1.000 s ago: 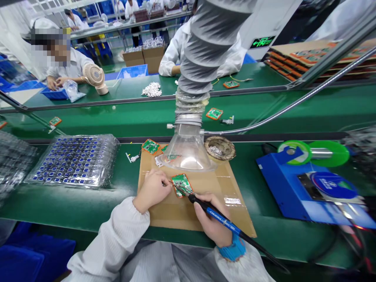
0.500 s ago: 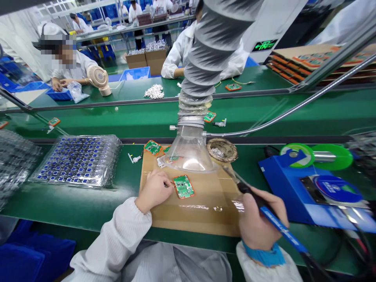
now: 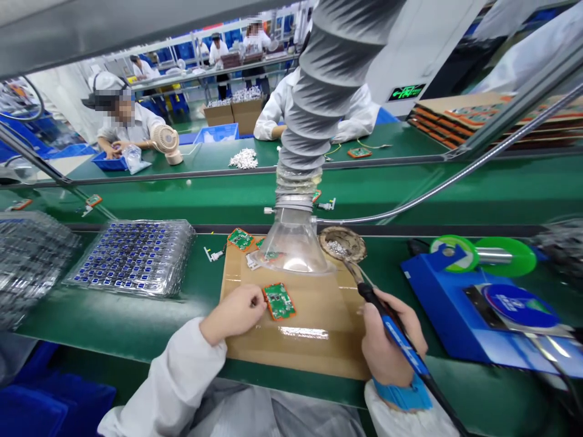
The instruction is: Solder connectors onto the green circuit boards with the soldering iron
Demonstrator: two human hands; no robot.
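Observation:
A small green circuit board (image 3: 279,301) with an orange rim lies on a brown cardboard mat (image 3: 314,340). My left hand (image 3: 237,314) rests on the mat with fingers curled, touching the board's left edge. My right hand (image 3: 387,340) is wrapped round a blue and black soldering iron (image 3: 387,321). Its tip points up toward a round dish of solder dross (image 3: 342,244), away from the board.
A clear fume hood on a grey hose (image 3: 296,243) hangs over the mat's far edge, with more boards (image 3: 240,239) beneath and beside it. Trays of blue parts (image 3: 132,258) sit left. A blue soldering station (image 3: 478,303) stands right. Other people work across the green belts.
My right hand carried the soldering iron off the board to the right, then toward the dross dish. My left hand stayed at the board's left edge.

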